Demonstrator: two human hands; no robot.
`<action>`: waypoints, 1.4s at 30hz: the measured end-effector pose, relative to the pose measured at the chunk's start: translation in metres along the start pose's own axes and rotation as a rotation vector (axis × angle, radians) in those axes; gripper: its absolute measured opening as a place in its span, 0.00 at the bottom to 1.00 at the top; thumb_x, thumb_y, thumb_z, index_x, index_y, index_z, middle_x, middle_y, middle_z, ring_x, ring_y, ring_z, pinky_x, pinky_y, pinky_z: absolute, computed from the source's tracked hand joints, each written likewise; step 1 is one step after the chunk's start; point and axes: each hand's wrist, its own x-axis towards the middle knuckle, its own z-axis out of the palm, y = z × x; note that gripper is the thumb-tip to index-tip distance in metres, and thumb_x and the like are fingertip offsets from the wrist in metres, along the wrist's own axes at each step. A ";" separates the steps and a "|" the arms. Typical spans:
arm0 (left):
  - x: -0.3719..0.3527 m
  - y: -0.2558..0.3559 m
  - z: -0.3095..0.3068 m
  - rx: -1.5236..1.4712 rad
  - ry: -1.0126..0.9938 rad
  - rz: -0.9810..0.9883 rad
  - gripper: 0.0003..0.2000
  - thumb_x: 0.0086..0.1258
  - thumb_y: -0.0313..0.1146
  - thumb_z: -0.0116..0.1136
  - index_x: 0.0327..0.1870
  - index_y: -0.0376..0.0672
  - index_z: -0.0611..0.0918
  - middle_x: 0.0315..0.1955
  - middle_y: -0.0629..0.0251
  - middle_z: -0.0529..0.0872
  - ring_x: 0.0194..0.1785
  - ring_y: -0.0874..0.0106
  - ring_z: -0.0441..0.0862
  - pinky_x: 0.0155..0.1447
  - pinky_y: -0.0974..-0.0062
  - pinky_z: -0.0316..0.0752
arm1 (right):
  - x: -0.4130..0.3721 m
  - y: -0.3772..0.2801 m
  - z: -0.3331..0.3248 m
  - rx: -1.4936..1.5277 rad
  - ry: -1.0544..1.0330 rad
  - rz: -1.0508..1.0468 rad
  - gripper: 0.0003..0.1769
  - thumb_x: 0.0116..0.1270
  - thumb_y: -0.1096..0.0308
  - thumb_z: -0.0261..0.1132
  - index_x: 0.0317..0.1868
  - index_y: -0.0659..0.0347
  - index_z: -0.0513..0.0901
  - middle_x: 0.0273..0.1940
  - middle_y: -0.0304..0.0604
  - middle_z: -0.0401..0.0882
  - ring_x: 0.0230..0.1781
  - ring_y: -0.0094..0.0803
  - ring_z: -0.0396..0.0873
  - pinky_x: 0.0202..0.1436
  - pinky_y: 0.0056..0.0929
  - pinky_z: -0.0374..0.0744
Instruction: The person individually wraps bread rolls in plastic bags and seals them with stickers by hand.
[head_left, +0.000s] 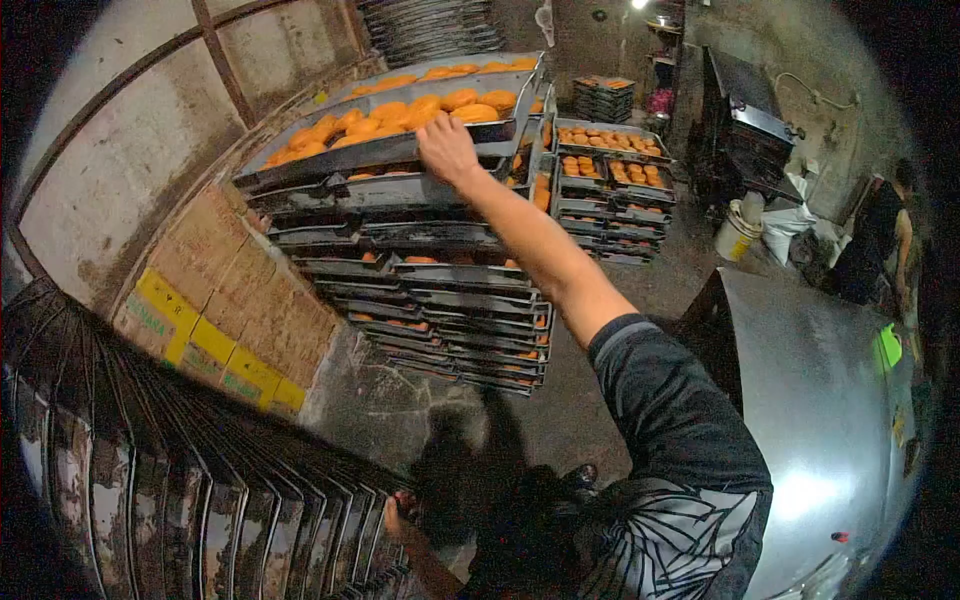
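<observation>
My right hand (447,148) reaches out to the upper tray of a tall stack, with its fingers curled over the front rim. That baking tray (380,152) holds several golden-brown buns (425,108), some right by my fingertips. Another tray of buns (440,73) shows just behind it. Low down, my left hand (398,520) is at the end of a row of dark trays (230,500); its fingers are partly hidden in shadow. Below the upper tray, the stacked trays (450,300) hold more buns, mostly covered by the trays above.
Farther back stands another stack of bun trays (610,190). Cardboard boxes (220,300) line the left wall. A large metal surface (820,430) is close on my right. A bucket (740,230), white sacks (788,228) and another person (875,240) are at the right.
</observation>
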 end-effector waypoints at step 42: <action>0.088 0.256 0.532 -1.362 -1.140 -1.458 0.24 0.63 0.45 0.45 0.54 0.37 0.66 0.56 0.58 0.66 0.60 0.61 0.61 0.65 0.62 0.52 | -0.504 0.123 -0.651 -0.495 0.123 0.394 0.28 0.36 0.39 0.67 0.12 0.54 0.65 0.09 0.31 0.57 0.07 0.27 0.58 0.14 0.26 0.50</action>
